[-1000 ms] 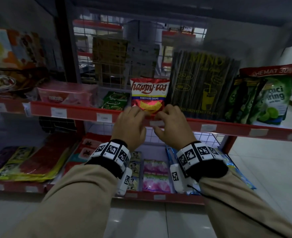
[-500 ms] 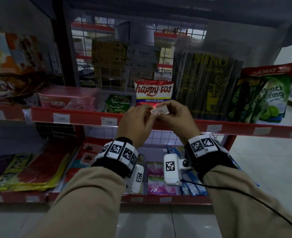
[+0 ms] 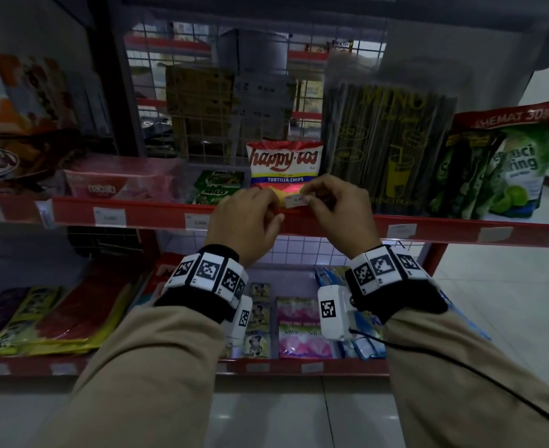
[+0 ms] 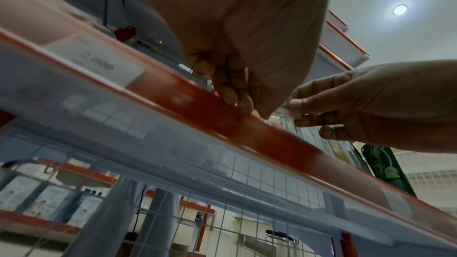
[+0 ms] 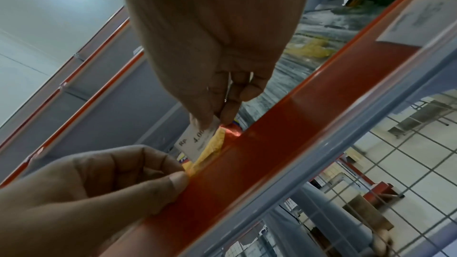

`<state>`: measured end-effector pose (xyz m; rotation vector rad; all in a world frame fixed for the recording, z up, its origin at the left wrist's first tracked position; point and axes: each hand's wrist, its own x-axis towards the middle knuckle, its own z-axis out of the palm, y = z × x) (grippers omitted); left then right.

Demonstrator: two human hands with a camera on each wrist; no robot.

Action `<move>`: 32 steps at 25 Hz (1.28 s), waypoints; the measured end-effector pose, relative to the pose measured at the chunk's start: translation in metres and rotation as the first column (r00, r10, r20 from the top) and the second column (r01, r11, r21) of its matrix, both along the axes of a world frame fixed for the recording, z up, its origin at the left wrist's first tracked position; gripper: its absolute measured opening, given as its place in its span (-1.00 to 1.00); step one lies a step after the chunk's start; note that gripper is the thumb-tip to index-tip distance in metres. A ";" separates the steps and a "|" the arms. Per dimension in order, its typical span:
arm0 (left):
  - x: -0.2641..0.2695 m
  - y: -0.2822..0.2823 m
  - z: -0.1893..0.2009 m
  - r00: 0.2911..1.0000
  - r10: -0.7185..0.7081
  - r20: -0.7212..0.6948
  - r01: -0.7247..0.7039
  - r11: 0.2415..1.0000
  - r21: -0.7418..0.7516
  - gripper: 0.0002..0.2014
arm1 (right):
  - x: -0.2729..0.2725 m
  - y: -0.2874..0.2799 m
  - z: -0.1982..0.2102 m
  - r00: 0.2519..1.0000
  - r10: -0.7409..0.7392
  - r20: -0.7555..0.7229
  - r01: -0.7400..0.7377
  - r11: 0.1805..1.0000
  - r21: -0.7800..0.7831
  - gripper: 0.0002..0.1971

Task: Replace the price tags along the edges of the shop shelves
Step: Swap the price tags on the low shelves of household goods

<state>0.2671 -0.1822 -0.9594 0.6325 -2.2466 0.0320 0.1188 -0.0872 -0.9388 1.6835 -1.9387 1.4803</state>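
Observation:
A red price strip (image 3: 331,223) with a clear cover runs along the middle shelf's edge. My right hand (image 3: 304,199) pinches a small white price tag (image 3: 294,201) by its right end, just above the strip and in front of the happy-tos chips bag (image 3: 283,163). In the right wrist view the tag (image 5: 196,140) reads "Rp 4.0..." and hangs free of the strip (image 5: 272,144). My left hand (image 3: 274,211) is beside it, thumb (image 5: 178,181) on the strip's front and curled fingers (image 4: 232,95) at its top lip. The strip between my hands holds no tag.
Other white tags sit in the strip to the left (image 3: 197,221) (image 3: 110,217) and to the right (image 3: 401,230). Straw packs (image 3: 386,143), green dish-soap pouches (image 3: 499,166) and Milo sachets (image 3: 218,185) stand on this shelf. A lower shelf (image 3: 299,367) holds sachets.
A second ago both hands worked at the tag in the strip. The tag then came out and up, held between both hands. Now only the right holds it; the left has dropped to the strip.

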 end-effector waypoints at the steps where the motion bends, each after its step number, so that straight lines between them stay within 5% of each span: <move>1: 0.002 0.000 0.002 1.000 0.006 -0.002 -0.006 1.000 0.009 -0.87 | 0.001 -0.001 -0.002 1.000 0.008 -0.011 -0.008 1.000 0.024 -0.93; 7: 0.007 0.001 0.007 0.998 -0.059 -0.023 0.062 0.989 0.134 -0.70 | 0.005 -0.004 -0.009 0.996 0.025 -0.084 -0.014 0.992 0.127 -0.90; 12: 0.002 0.000 -0.001 0.978 0.071 0.197 -0.062 0.997 -0.049 -0.73 | 0.002 -0.001 -0.009 0.972 0.007 -0.233 0.032 0.986 0.162 -0.88; 17: 0.001 -0.002 0.000 0.971 0.082 0.223 -0.061 0.993 -0.100 -0.75 | -0.001 0.004 -0.007 0.897 -0.011 -0.442 0.155 0.944 0.291 -0.79; 32: 0.000 -0.005 0.001 0.955 0.117 0.274 -0.087 0.989 -0.120 -0.74 | 0.003 0.005 0.000 0.890 -0.010 -0.456 0.211 0.895 0.392 -0.81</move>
